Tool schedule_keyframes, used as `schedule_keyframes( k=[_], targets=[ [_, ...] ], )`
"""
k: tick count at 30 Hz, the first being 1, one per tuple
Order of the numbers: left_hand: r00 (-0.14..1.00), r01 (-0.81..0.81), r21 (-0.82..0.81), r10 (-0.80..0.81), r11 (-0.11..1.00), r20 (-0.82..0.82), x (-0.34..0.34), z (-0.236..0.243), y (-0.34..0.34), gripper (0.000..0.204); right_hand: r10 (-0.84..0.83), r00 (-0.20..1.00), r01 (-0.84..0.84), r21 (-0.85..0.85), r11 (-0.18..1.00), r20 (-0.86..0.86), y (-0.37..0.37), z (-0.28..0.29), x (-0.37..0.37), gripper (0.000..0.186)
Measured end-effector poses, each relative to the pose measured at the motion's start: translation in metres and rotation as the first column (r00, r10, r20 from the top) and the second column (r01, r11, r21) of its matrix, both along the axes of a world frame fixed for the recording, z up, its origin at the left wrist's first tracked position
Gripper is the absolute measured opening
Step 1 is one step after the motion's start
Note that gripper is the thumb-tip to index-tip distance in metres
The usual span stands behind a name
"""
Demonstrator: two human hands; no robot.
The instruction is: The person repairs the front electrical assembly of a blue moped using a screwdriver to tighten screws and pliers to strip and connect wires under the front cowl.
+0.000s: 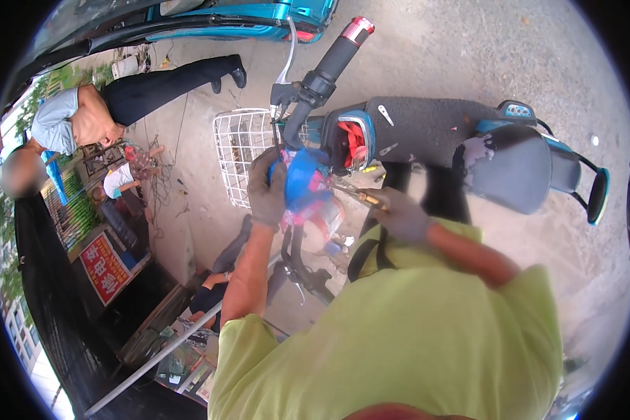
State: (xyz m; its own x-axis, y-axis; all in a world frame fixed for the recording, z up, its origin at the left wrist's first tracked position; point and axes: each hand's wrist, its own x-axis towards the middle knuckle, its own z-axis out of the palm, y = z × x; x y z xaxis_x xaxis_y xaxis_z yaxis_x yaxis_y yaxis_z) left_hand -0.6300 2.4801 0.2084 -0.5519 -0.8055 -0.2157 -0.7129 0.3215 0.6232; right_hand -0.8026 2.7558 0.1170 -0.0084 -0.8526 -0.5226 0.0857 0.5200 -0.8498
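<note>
My left hand (266,192), in a grey glove, grips the edge of a blue plastic cover (304,178) at the head of an electric scooter. Pink and clear material shows beside the cover; its detail is blurred. My right hand (402,215), also gloved, is closed around a screwdriver (372,200) with an orange-yellow handle. Its thin shaft points left toward the cover; whether the tip touches is unclear. Above the cover rises the handlebar grip (336,61) with a red end and a brake lever. Below it lies the other handlebar side (297,259).
A white wire basket (241,143) is at the scooter's front; the footboard (427,126) and grey seat (514,168) extend right. Red cloth (355,143) fills a compartment. A person (84,115) stands at left, others sit farther off. A metal pole (168,350) slants lower left. A blue vehicle (259,21) stands above.
</note>
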Motion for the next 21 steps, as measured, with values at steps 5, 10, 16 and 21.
schedule_keyframes(
  k=[5, 10, 16, 21],
  targets=[
    [0.999, -0.033, 0.009, 0.033, 0.999, -0.010, 0.006, -0.006, 0.001, 0.031, -0.104, 0.987, 0.095, -0.078, 0.992, -0.120, 0.004, 0.000, 0.004, 0.054],
    [0.999, -0.039, 0.013, 0.039, 0.999, -0.020, 0.009, -0.006, 0.002, 0.032, -0.039, 0.981, 0.034, -0.029, 0.999, -0.192, -0.005, 0.000, 0.006, 0.053],
    [0.999, -0.034, 0.023, 0.035, 0.999, -0.033, 0.009, -0.006, 0.002, 0.034, -0.120, 0.968, 0.111, -0.052, 0.992, -0.221, -0.013, 0.000, 0.025, 0.054],
    [0.999, -0.044, 0.004, 0.044, 0.999, -0.015, 0.014, -0.010, 0.002, 0.034, -0.243, 0.954, 0.216, -0.161, 0.963, -0.174, -0.018, -0.026, 0.057, 0.052]
  ],
)
